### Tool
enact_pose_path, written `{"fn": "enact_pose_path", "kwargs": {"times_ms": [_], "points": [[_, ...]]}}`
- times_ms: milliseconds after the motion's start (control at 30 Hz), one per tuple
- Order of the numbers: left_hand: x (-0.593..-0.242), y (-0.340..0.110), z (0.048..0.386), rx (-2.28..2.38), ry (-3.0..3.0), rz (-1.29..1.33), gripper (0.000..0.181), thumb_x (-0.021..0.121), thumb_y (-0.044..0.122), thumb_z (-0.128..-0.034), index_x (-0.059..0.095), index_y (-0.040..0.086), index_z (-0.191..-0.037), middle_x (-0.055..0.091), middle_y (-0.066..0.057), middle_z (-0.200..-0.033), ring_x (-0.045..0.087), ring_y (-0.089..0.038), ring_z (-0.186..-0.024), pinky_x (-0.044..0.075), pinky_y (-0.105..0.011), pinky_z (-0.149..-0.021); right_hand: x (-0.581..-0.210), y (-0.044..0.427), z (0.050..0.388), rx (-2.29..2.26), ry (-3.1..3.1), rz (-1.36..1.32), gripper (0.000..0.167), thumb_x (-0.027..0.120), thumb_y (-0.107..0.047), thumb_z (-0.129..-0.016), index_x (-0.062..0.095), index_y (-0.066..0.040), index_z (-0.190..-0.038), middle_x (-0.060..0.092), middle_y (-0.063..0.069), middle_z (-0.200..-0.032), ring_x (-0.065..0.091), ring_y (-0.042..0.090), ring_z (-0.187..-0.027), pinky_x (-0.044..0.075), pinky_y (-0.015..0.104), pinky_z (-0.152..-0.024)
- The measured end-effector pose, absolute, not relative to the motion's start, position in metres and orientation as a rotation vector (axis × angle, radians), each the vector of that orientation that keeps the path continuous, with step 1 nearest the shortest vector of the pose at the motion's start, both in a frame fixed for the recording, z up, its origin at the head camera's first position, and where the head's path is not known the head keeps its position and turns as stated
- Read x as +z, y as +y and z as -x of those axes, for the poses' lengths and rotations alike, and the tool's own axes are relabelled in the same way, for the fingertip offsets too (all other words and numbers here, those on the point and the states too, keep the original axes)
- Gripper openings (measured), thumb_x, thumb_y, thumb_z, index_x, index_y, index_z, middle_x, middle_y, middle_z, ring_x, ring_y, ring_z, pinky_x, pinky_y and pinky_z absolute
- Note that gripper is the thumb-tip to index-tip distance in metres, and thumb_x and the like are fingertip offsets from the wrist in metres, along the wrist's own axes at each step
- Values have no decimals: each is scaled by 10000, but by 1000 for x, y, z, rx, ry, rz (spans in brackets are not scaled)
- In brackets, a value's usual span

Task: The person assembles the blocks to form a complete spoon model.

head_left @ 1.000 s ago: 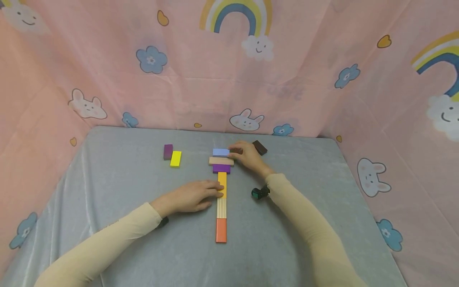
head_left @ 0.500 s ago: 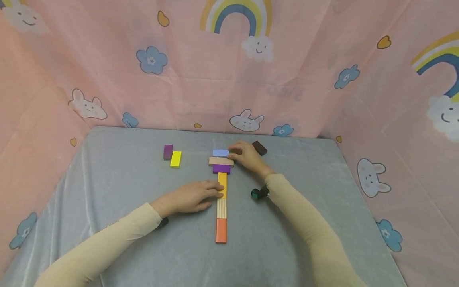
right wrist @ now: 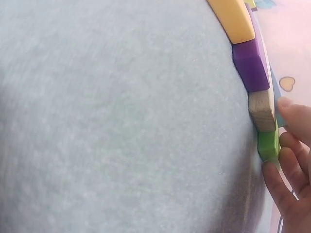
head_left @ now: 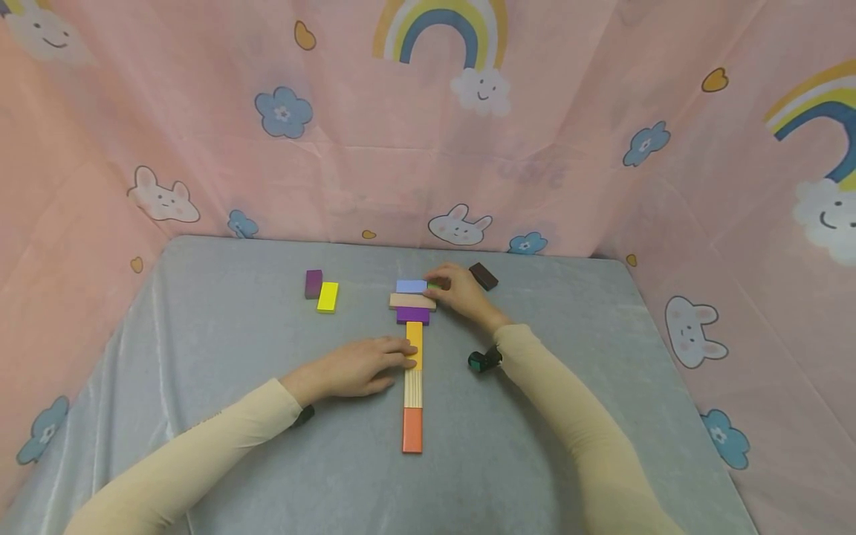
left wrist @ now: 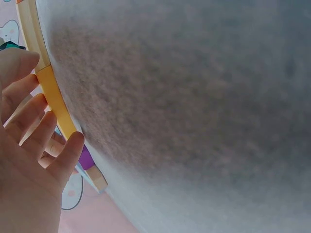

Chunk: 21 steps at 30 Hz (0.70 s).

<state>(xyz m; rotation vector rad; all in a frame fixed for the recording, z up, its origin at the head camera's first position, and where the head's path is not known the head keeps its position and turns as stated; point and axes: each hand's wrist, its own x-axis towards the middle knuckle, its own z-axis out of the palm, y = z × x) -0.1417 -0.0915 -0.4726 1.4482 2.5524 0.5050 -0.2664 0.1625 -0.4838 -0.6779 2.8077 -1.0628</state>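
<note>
Straight fingers of my left hand [head_left: 354,365] rest on the yellow-orange block [head_left: 414,334], whose side shows in the left wrist view beside the hand [left wrist: 34,141]. Beyond it lie a purple block [head_left: 413,316], a tan block [head_left: 404,300] and a light blue block [head_left: 411,286], stacked crosswise away from me. My right hand [head_left: 461,290] curls thumb and fingers round a green block [head_left: 432,282], mostly hidden, at the blue block's right end. In the right wrist view the green block [right wrist: 268,145] adjoins the tan one, by the right fingertips [right wrist: 274,138].
Nearer me, ribbed pale pieces [head_left: 414,388] and an orange-red block [head_left: 412,431] continue the column. A dark purple block [head_left: 313,284] and a bright yellow block [head_left: 328,297] lie at left. A dark brown block [head_left: 484,276] lies beyond the right hand. Patterned pink cloth surrounds the table.
The light blue block has shifted slightly towards the tan block, and more green shows between the right fingers. The left hand stays in place.
</note>
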Motion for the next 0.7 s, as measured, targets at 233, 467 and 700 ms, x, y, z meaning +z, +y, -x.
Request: {"fn": "enact_pose_path", "kwargs": {"times_ms": [233, 467, 700], "points": [[-472, -92, 141, 510, 2552, -1453, 404, 613, 209, -968, 584, 188, -1371, 515, -8, -1491, 471, -203, -1407, 433, -411, -1156, -483, 162, 265, -1074, 2805, 679, 332, 733, -244, -895, 704, -71, -1176, 667, 93, -1160, 611, 242, -1050, 541, 413, -934], [-469, -91, 140, 513, 2548, -1447, 404, 613, 200, -967, 583, 177, -1370, 514, -16, -1492, 468, -211, -1409, 428, -417, -1160, -483, 162, 263, -1085, 2801, 698, 302, 714, -209, -906, 703, -66, -1172, 664, 95, -1162, 606, 241, -1051, 534, 413, -932], [-469, -92, 140, 512, 2543, -1448, 409, 616, 195, -966, 580, 172, -1373, 508, -21, -1497, 461, -215, -1415, 424, -415, -1162, -481, 162, 262, -1098, 2797, 691, 295, 709, -191, -910, 700, -62, -1174, 661, 105, -1172, 612, 252, -1063, 534, 424, -941]]}}
